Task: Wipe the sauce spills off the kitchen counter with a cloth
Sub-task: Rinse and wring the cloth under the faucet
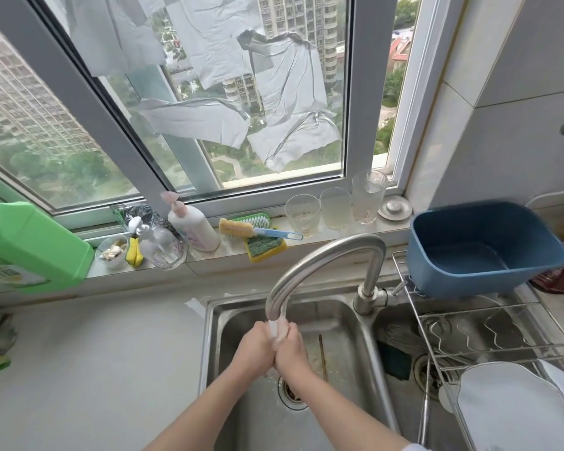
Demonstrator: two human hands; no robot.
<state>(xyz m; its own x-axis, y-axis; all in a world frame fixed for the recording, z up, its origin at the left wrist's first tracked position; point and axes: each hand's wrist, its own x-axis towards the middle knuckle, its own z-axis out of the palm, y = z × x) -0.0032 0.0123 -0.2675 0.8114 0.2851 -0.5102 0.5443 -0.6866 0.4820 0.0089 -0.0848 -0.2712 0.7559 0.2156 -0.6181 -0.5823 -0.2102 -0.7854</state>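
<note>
pale grey kitchen counter (95,346) left of steel sink (355,323) | curved steel tap (323,255) running | left hand (256,348) and right hand (292,348) both wring small white wet cloth (279,330) under spout | soft, limp, slippery; bunch it in the palm

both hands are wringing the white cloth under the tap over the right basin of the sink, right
Not quite: the left hand and right hand hold the white cloth under the tap over the left basin, not the right one, as the head view shows.
</note>
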